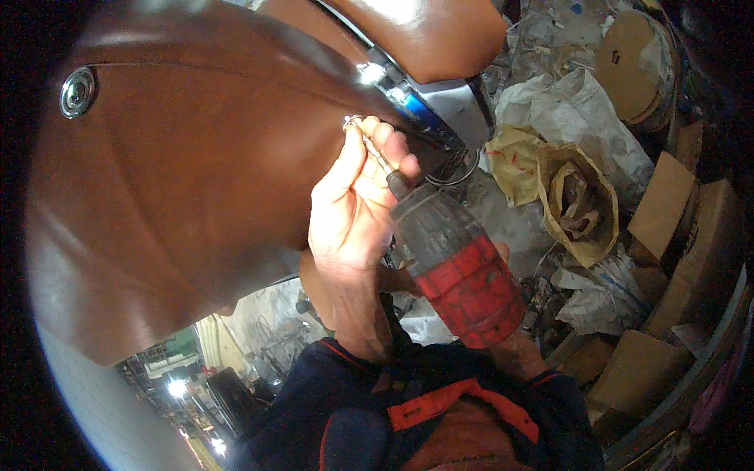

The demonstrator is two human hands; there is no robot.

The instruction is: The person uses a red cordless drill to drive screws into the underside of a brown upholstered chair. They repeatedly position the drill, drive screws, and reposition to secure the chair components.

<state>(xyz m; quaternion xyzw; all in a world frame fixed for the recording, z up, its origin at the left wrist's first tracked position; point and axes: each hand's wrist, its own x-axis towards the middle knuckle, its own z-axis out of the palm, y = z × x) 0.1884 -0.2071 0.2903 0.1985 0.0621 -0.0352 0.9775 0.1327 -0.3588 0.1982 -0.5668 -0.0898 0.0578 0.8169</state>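
Fingers [369, 149] of left hand [349, 212] steady screwdriver [455, 267] against brown seat [181, 188].

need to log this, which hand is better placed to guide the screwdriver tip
Left, probably: the left hand already pinches the thin metal shaft near the brown leather seat; the right hand is mostly hidden behind the red-and-clear screwdriver handle.

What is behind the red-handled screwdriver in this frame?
Behind the screwdriver sit the left hand, steadying its shaft, and the brown seat. The handle hides most of the right hand. The tip is too small to tell.
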